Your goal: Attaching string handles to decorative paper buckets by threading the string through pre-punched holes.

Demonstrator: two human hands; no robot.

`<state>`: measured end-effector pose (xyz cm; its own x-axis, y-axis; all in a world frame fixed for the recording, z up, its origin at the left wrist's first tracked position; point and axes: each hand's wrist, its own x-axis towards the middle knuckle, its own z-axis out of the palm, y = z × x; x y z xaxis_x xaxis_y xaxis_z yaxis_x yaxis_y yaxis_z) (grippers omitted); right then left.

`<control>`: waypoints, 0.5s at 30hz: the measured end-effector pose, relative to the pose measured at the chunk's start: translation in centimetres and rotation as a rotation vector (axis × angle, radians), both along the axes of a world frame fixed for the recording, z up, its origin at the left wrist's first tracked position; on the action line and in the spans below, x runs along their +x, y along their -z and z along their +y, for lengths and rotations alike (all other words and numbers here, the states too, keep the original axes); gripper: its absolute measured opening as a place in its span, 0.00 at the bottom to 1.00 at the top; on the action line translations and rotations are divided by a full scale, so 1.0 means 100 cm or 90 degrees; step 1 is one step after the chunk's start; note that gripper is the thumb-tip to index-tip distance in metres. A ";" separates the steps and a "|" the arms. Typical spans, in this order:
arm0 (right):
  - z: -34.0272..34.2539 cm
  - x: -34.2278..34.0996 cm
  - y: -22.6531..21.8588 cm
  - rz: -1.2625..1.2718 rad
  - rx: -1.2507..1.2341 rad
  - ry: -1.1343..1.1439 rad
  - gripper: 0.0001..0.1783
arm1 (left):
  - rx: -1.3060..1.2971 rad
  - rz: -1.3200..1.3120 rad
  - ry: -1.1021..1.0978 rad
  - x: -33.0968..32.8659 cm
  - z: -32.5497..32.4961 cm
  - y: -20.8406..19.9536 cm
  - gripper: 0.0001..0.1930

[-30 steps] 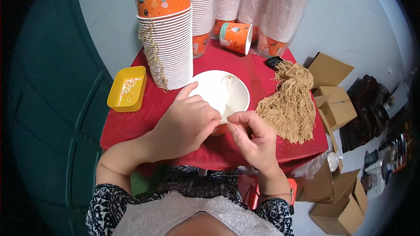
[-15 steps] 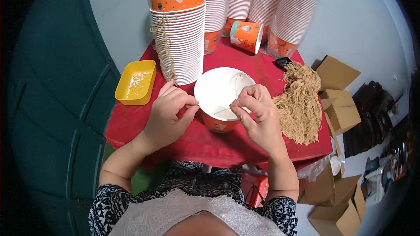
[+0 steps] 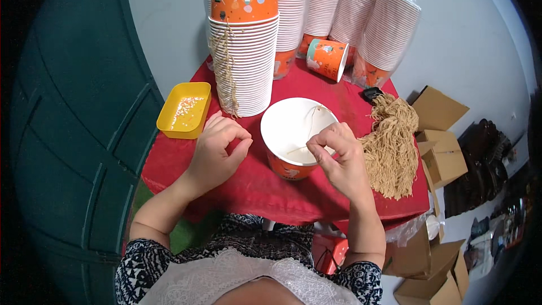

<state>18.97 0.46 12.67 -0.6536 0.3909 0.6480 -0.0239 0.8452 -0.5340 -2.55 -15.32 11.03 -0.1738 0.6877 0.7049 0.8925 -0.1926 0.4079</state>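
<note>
Left hand point(image 3: 217, 149) farther from cup point(image 3: 287, 127), stack point(image 3: 245, 68) behind

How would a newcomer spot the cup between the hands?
On the red tablecloth, find the tall cup stack. Nearer the person, by the right hand, is an orange cup. Unlike that stack and the sideways cup, it stands singly, mouth up.

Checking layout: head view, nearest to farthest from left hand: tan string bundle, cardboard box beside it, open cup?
From left hand:
1. Open cup, just right.
2. Tan string bundle, right side of table.
3. Cardboard box, farther right, off the table.
</note>
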 end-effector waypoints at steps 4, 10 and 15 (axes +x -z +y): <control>0.010 -0.003 -0.003 -0.013 -0.026 -0.008 0.05 | -0.011 0.011 -0.019 0.008 -0.003 0.007 0.04; 0.034 -0.013 -0.008 -0.103 -0.096 -0.036 0.06 | 0.008 0.002 -0.001 0.028 -0.006 0.028 0.11; 0.037 -0.021 -0.013 -0.200 -0.236 -0.094 0.04 | 0.022 -0.049 0.011 0.040 -0.006 0.045 0.13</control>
<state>16.84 4.16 13.93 -0.8604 0.4462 0.2463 0.0812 0.5972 -0.7980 1.42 -15.95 6.51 -0.2164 0.6663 0.7136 0.8550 -0.2236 0.4680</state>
